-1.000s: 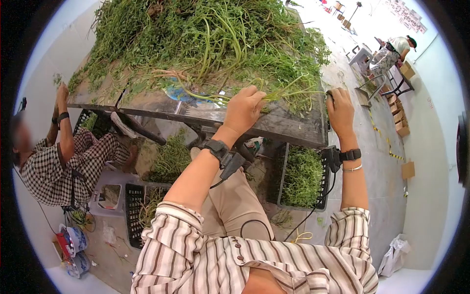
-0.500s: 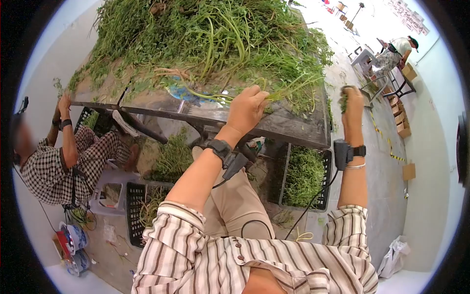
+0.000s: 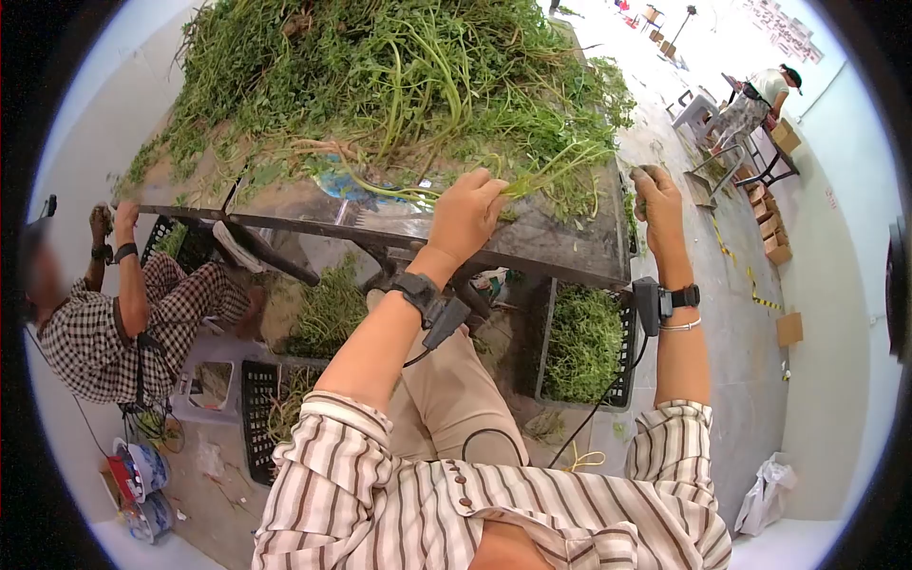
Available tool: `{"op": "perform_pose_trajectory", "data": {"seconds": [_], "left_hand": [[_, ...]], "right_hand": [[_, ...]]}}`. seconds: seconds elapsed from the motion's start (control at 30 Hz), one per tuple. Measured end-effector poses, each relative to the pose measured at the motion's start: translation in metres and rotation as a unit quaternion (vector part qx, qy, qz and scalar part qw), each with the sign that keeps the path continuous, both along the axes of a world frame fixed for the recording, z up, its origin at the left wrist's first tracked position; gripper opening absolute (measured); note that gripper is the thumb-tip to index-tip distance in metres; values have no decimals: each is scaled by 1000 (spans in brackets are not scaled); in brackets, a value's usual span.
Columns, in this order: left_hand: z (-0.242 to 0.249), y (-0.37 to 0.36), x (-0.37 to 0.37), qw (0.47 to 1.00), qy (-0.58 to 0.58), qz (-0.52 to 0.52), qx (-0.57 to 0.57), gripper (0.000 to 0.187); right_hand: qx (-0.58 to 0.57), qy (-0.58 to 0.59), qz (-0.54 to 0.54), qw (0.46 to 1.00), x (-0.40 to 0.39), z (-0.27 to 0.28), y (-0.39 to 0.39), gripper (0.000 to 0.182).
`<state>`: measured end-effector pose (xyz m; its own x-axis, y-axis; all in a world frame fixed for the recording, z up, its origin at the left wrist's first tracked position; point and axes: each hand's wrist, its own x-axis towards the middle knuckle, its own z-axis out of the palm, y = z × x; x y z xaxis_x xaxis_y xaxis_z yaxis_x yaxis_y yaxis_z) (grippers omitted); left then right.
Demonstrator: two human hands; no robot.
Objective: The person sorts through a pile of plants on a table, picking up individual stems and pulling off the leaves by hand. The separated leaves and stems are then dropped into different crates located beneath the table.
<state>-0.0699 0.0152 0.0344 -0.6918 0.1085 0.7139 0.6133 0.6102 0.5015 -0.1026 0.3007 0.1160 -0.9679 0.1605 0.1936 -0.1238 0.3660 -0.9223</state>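
Note:
A big heap of green leafy stems (image 3: 399, 76) covers the dark table (image 3: 551, 252). My left hand (image 3: 467, 214) is closed on a small bunch of green stems (image 3: 556, 171) at the table's near edge, their leafy ends pointing right. My right hand (image 3: 657, 204) is raised beside the table's right corner, fingers curled around a small tuft of green leaves (image 3: 638, 195). Both wrists carry black strapped devices with cables.
A black crate of greens (image 3: 584, 342) sits under the table by my right knee, another black crate (image 3: 271, 408) at the left. A person in a checked shirt (image 3: 104, 313) sits left, hands at the table edge. Another person (image 3: 755, 104) works far right among cardboard boxes.
My right hand has come down and in toward the table corner after lifting out to the right. My left hand keeps its hold on the stems. The person at left moved their hands.

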Motion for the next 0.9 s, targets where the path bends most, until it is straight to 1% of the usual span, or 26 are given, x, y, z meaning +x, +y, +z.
{"op": "perform_pose_trajectory", "data": {"seconds": [0.03,0.07,0.13,0.17,0.23,0.27,0.33,0.37,0.43,0.47,0.53,0.57,0.67,0.73,0.77,0.83,0.9], "left_hand": [[0,0,0,1000,3,-3,4,18],[0,0,1,1000,5,-7,9,18],[0,0,1,1000,2,-5,7,18],[0,0,1,1000,1,-2,5,18],[-1,0,0,1000,5,-3,8,18],[-2,0,0,1000,11,-7,12,17],[-1,0,0,1000,10,-5,12,16],[-1,0,0,1000,10,-6,13,16],[-1,0,0,1000,9,-7,14,16],[-1,1,0,1000,8,-8,16,16],[-1,1,0,1000,7,-10,19,16],[-1,0,0,1000,7,-11,23,17],[0,0,1,1000,8,-10,22,17],[0,1,1,1000,11,-11,22,16],[0,1,1,1000,14,-11,22,16],[0,1,1,1000,11,-7,16,16],[0,1,1,1000,7,-3,10,16]], "right_hand": [[64,16,10,998,-1,-1,-2,31],[64,15,9,998,4,5,-14,31],[112,-107,10,988,10,17,-33,36],[113,-108,11,988,5,10,-32,36],[132,4,31,991,-12,-18,-29,40],[132,4,33,991,-20,-29,-28,40],[122,96,17,988,-33,-43,-25,41],[122,97,17,988,-24,-31,-37,41],[8,-9,15,1000,-6,-8,-55,40],[8,-9,14,1000,-7,-7,-55,40],[-8,2,74,997,-9,-5,-55,38],[-8,2,75,997,-10,-3,-55,38],[25,-9,92,995,-11,-1,-58,37],[86,50,74,992,-15,-3,-63,37],[85,51,74,992,-15,-2,-65,37],[165,83,94,978,-16,1,-68,37],[178,83,104,975,-21,-3,-66,36]]}}
